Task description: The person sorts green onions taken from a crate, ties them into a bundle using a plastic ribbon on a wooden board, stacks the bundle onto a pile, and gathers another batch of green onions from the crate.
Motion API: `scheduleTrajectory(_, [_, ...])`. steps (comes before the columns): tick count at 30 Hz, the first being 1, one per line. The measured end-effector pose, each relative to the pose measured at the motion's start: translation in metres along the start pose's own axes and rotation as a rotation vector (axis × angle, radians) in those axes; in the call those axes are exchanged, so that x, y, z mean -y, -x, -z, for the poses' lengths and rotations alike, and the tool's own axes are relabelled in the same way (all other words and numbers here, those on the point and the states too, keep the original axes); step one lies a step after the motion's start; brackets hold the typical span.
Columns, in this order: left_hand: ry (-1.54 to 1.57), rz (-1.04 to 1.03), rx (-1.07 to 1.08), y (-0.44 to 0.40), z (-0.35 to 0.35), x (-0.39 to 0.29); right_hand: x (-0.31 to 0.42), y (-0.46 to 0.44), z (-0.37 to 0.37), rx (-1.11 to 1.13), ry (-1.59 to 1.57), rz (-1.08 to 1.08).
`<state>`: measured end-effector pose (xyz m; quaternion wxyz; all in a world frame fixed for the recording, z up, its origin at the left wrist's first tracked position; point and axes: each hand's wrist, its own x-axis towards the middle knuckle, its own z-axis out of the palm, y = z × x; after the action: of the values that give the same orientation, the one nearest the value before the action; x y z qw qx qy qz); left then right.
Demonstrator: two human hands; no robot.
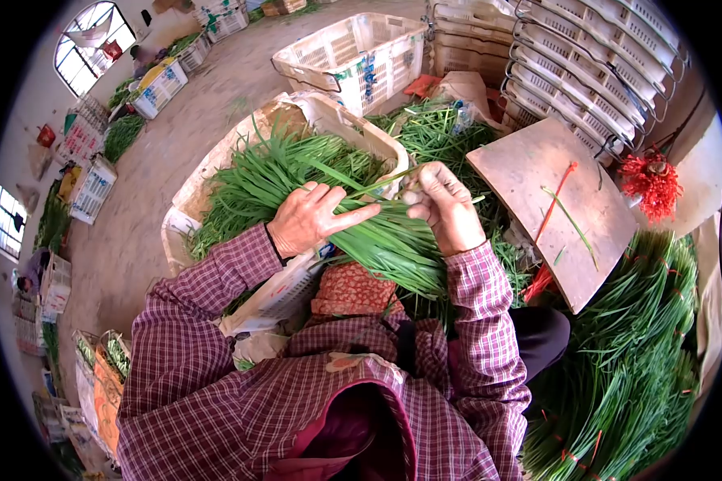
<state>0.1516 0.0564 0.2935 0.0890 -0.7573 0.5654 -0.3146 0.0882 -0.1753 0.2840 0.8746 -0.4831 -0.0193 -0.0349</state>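
Long green garlic chives [393,240] lie in a loose bunch across my lap and over the rim of a white plastic crate [217,152]. My left hand [317,218] is on top of the bunch, fingers curled round some blades and the index finger stretched to the right. Just right of it, my right hand [445,207] pinches a few thin blades between thumb and fingers. Those blades run leftward toward my left hand. More chives fill the crate beneath and beyond both hands.
A board [553,208] at my right carries red ties and loose blades. Tied chive bundles [618,361] are piled below it. Red ties [650,184] hang nearby. Stacked crates [586,64] and another crate [361,60] stand behind. Other people sit along the left wall.
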Motion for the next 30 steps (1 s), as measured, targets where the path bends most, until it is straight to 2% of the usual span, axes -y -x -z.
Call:
scheduleTrajectory(2, [0.018,0.009,0.015,0.011,-0.008,0.002,0.013,-0.004,0.011,0.078,-0.236,0.175])
scheduleTrajectory(4, [-0.031,0.026,0.08,0.025,-0.017,0.007,0.04,0.0,0.019,0.068,-0.321,0.337])
scheduleTrajectory(6, [0.021,0.046,0.107,0.033,-0.018,0.011,0.072,0.014,0.036,0.003,-0.223,0.428])
scheduleTrajectory(8, [-0.008,0.055,0.124,0.043,-0.021,0.017,0.09,0.033,0.064,-0.125,0.044,0.527])
scheduleTrajectory(10, [0.0,0.075,0.139,0.046,-0.018,0.019,0.089,0.05,0.098,-0.238,0.355,0.375])
scheduleTrajectory(12, [0.047,0.111,0.105,0.046,-0.014,0.02,0.068,0.059,0.13,-0.224,0.959,0.052])
scheduleTrajectory(13, [0.046,0.111,0.081,0.048,-0.017,0.021,0.045,0.064,0.145,-0.284,1.603,0.037])
scheduleTrajectory(14, [0.051,0.106,0.081,0.047,-0.017,0.02,0.037,0.071,0.122,-0.371,2.049,0.002])
scheduleTrajectory(15, [0.04,0.099,0.055,0.045,-0.016,0.02,0.025,0.07,0.111,-0.426,1.91,0.148])
scheduleTrajectory(16, [0.027,0.096,0.031,0.044,-0.014,0.02,0.016,0.065,0.102,-0.367,1.594,0.241])
scheduleTrajectory(17, [0.028,0.092,0.034,0.042,-0.012,0.02,0.012,0.061,0.085,-0.261,1.5,0.451])
scheduleTrajectory(18, [0.042,0.095,0.024,0.039,-0.01,0.019,0.002,0.057,0.068,-0.232,1.339,0.428])
scheduleTrajectory(19, [0.055,0.098,0.011,0.037,-0.009,0.019,-0.005,0.055,0.055,-0.188,1.413,0.477])
scheduleTrajectory(22, [0.05,0.094,-0.003,0.033,-0.005,0.018,-0.026,0.048,0.039,-0.17,1.442,0.445])
scheduleTrajectory(23, [0.047,0.096,-0.002,0.033,-0.003,0.018,-0.027,0.048,0.034,-0.206,1.473,0.363])
scheduleTrajectory(26, [0.031,0.092,0.008,0.032,0.0,0.017,-0.036,0.046,0.036,-0.283,1.57,0.38])
scheduleTrajectory(28, [0.028,0.093,-0.009,0.031,0.002,0.015,-0.038,0.046,0.036,-0.289,1.538,0.341])
scheduleTrajectory(30, [0.03,0.084,-0.007,0.03,0.003,0.015,-0.042,0.043,0.034,-0.253,1.377,0.391])
